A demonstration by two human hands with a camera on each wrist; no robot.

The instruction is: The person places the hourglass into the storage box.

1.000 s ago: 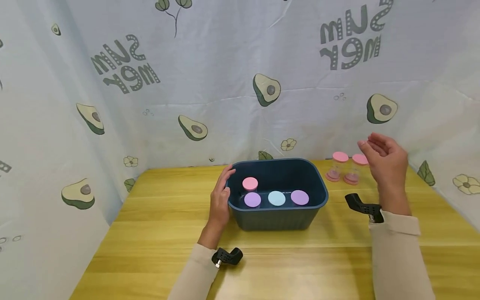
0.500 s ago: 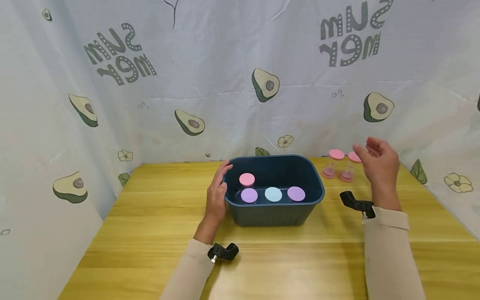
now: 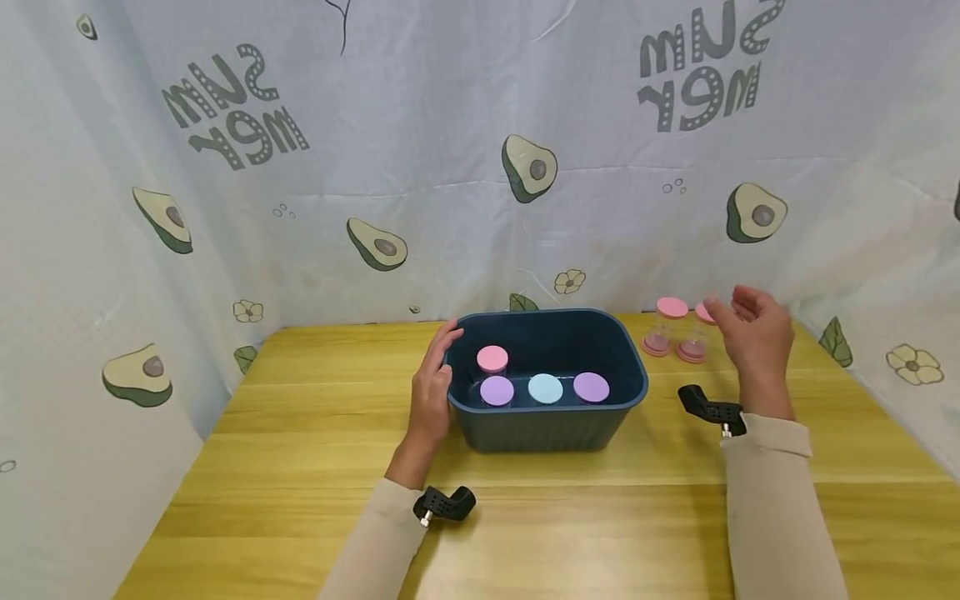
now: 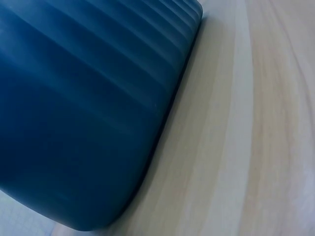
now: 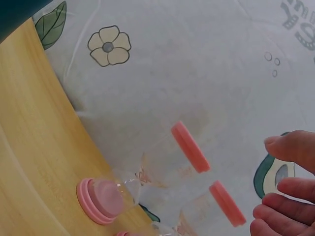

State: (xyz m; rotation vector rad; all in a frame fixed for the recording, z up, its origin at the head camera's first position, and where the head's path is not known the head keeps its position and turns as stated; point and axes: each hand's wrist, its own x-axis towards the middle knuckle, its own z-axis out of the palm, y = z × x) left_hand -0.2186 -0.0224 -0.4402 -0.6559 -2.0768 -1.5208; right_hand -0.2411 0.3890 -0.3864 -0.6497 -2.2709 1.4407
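Note:
Two sand timers with pink ends stand upright at the back right, the left one (image 3: 671, 308) beside the right one (image 3: 694, 340). My right hand (image 3: 761, 346) hovers by the right timer, thumb and fingers apart. The right wrist view shows a gap between that hand (image 5: 288, 187) and the pink cap (image 5: 227, 203). My left hand (image 3: 431, 396) lies along the left side of a dark blue bin (image 3: 543, 429), fingers extended at its rim. Inside the bin stand a pink-topped timer (image 3: 492, 360), a light blue one (image 3: 545, 389) and two purple ones (image 3: 497, 391).
The bin rests on a wooden table (image 3: 300, 450), and its ribbed wall (image 4: 98, 98) fills much of the left wrist view. A white curtain (image 3: 435, 150) printed with avocados hangs right behind the table's back edge.
My right hand has come down and a little left, closer to the right sand timer. The left hand stays at the bin. The head view has tilted slightly.

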